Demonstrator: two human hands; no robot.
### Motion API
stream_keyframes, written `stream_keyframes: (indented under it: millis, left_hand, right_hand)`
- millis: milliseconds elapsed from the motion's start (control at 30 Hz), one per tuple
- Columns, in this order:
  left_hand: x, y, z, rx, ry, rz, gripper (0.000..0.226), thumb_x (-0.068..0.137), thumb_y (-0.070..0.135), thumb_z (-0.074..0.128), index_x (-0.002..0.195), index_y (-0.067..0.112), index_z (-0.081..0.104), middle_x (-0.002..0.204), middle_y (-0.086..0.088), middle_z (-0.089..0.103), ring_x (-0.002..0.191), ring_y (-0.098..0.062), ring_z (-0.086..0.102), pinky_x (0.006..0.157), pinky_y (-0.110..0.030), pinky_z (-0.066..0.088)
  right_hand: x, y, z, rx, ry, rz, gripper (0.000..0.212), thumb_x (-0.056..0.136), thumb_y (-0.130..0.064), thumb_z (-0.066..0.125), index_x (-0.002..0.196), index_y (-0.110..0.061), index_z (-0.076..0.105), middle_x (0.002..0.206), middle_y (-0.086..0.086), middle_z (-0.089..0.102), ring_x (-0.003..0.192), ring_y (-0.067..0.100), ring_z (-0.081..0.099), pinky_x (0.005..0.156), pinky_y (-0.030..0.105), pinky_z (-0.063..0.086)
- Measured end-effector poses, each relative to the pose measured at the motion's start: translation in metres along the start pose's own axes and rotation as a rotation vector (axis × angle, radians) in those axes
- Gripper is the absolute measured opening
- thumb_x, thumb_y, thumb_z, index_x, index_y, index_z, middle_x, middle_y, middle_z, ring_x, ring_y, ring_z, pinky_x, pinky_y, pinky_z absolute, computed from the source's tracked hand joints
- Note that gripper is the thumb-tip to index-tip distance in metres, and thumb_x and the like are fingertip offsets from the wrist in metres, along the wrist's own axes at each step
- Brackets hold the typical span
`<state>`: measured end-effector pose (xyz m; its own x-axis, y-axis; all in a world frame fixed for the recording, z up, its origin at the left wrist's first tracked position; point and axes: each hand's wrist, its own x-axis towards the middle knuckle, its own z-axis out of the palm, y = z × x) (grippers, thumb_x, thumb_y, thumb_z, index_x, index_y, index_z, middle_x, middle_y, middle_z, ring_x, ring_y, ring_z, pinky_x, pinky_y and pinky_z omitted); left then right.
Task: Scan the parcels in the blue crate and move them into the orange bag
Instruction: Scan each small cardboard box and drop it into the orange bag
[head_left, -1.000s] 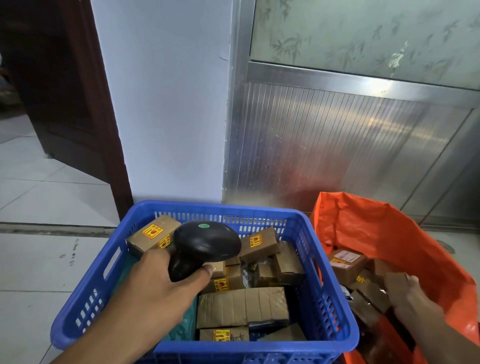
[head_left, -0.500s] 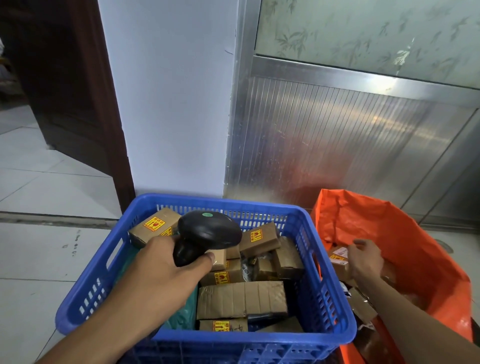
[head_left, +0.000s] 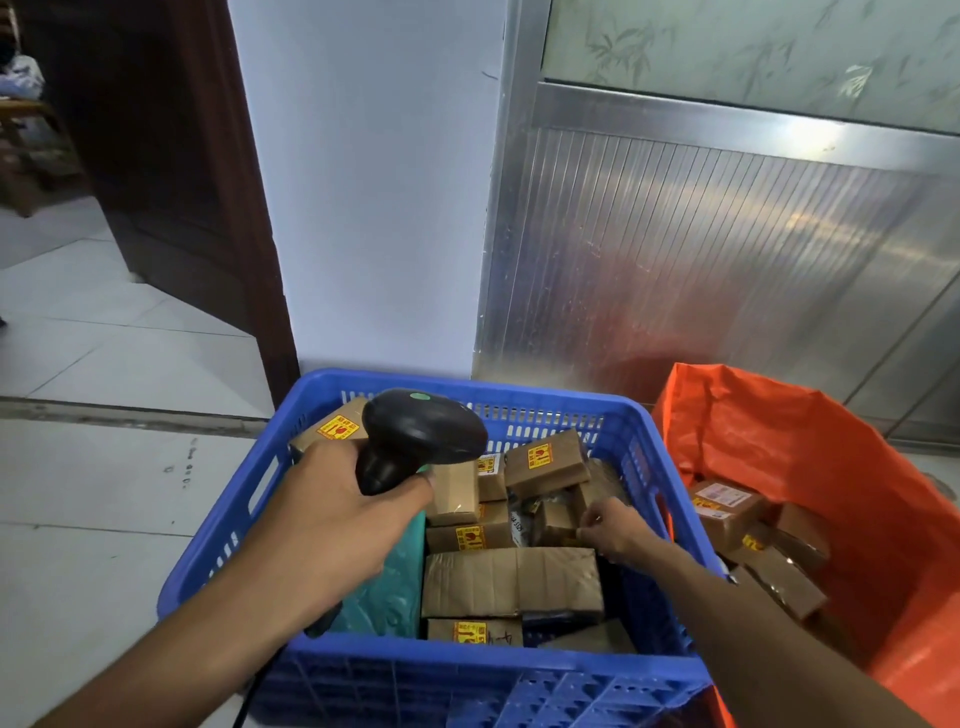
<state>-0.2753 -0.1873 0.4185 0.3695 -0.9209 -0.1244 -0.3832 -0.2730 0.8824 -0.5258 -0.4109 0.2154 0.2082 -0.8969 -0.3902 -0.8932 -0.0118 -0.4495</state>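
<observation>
Left hand grips scanner; right hand, fingers curled, reaches a small parcel in the blue crate. Taped cardboard: probably light, stiff; grasp opposite sides.

Views: I have just one, the head camera, so nothing is shared with another.
Position: it sits above the blue crate, close in.
Direction: I look forward and down; the orange bag lies right, tiled floor left, white wall ahead.
Nearness: both forearms enter from the bottom edge.
Lens: wide, with edges bending.
</observation>
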Motion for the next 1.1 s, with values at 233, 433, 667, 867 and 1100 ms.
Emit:
stream_keyframes:
  millis: [233,433,667,867,1100]
  left_hand:
    - [0.018,-0.008,-0.004,-0.018,0.066,-0.018,0.036,0.091,0.021,0.07,0.061,0.01,0.052,0.052,-0.008,0.048,0.037,-0.015,0.046,0.041,-0.024,0.043]
    - [0.03,-0.013,-0.003,-0.024,0.087,-0.043,0.034,0.09,0.022,0.069,0.062,0.013,0.052,0.049,-0.004,0.048,0.038,-0.015,0.047,0.043,-0.024,0.043]
    - [0.038,-0.015,-0.004,-0.023,0.07,-0.062,0.036,0.087,0.024,0.069,0.058,0.016,0.051,0.055,-0.006,0.05,0.047,-0.02,0.048,0.054,-0.034,0.043]
    - [0.042,-0.013,-0.003,-0.018,0.08,-0.077,0.037,0.088,0.027,0.068,0.058,0.016,0.05,0.056,-0.007,0.049,0.047,-0.02,0.048,0.054,-0.032,0.042]
    - [0.042,-0.015,0.0,-0.052,0.045,-0.067,0.031,0.087,0.026,0.069,0.061,0.017,0.054,0.057,-0.005,0.051,0.048,-0.019,0.048,0.054,-0.034,0.045]
  right_hand:
    - [0.016,-0.073,0.058,0.114,-0.2,-0.095,0.029,0.096,-0.023,0.063,0.123,-0.015,0.057,0.11,0.0,0.06,0.101,0.015,0.06,0.084,0.028,0.051]
    - [0.034,-0.113,0.093,0.256,-0.192,-0.02,0.054,0.095,-0.023,0.064,0.14,-0.012,0.037,0.134,0.012,0.054,0.118,0.027,0.055,0.092,0.037,0.052]
    - [0.077,-0.114,0.123,0.55,-0.109,0.095,0.065,0.073,-0.031,0.069,0.13,-0.01,0.049,0.112,0.006,0.066,0.101,0.022,0.063,0.085,0.043,0.059]
    - [0.075,-0.124,0.124,0.855,-0.137,0.265,0.042,0.092,-0.02,0.067,0.126,-0.008,0.046,0.124,0.012,0.057,0.108,0.027,0.06,0.074,0.037,0.062]
    - [0.077,-0.116,0.119,0.999,-0.222,0.317,0.059,0.084,-0.032,0.077,0.13,-0.011,0.047,0.13,0.01,0.053,0.117,0.027,0.054,0.072,0.035,0.06]
